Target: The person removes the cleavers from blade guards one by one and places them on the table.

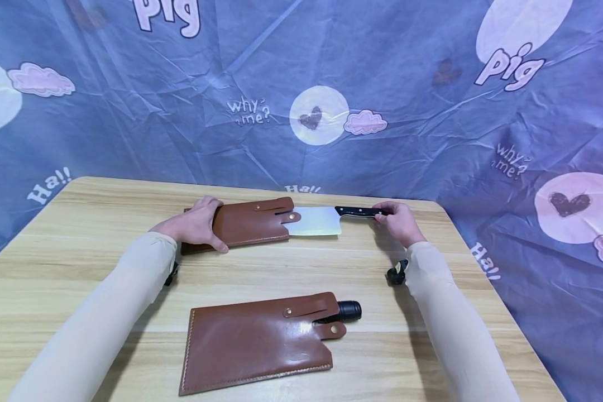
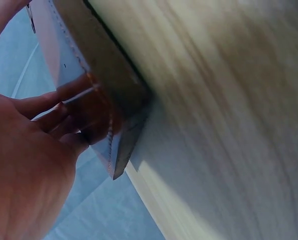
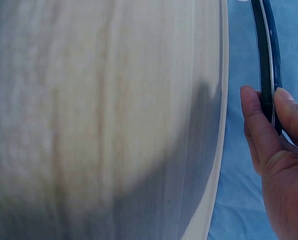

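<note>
A cleaver lies at the far side of the wooden table [image 1: 105, 245], its steel blade [image 1: 314, 221] half out of a brown leather sheath [image 1: 248, 223]. My left hand [image 1: 197, 224] rests on the sheath's left end, thumb along its near edge. In the left wrist view the fingers [image 2: 48, 117] lie on the leather sheath [image 2: 96, 107]. My right hand [image 1: 394, 219] pinches the end of the black handle [image 1: 357, 211]. The right wrist view shows finger and thumb [image 3: 261, 127] closed around the handle [image 3: 266, 55].
A second brown sheath [image 1: 256, 340] with a black handle [image 1: 348, 310] sticking out lies near the front of the table. A blue printed cloth [image 1: 301, 84] hangs behind and around the table. The table's right edge [image 1: 487, 268] is close to my right arm.
</note>
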Demonstrator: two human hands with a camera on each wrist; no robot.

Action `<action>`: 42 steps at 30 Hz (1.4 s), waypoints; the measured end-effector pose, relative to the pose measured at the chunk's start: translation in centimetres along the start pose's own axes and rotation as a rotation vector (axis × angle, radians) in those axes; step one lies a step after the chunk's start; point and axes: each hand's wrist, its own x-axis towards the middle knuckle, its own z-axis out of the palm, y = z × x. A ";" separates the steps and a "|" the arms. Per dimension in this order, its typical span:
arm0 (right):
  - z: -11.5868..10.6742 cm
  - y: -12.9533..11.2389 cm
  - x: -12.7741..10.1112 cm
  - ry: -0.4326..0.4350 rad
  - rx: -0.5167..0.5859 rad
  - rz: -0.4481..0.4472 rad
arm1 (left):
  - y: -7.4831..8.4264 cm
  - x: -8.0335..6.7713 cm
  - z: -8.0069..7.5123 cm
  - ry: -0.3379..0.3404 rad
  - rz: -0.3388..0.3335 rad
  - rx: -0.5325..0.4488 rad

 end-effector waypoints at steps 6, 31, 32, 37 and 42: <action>0.1 0.2 0.1 0.015 -0.005 -0.001 | 0.0 0.0 -0.1 -0.010 -0.009 -0.006; -0.7 -0.1 -0.3 0.005 0.028 0.026 | -0.3 -0.8 -0.6 -0.011 0.003 -0.018; -0.7 -0.1 -0.4 0.005 0.029 0.029 | -0.2 -0.8 -0.6 -0.013 0.004 -0.019; -0.9 0.2 -0.5 0.009 0.056 0.053 | -0.2 -0.9 -0.5 -0.011 0.007 -0.020; -1.1 0.3 -0.5 0.018 0.121 0.099 | -0.3 -1.1 -0.5 -0.013 0.001 -0.026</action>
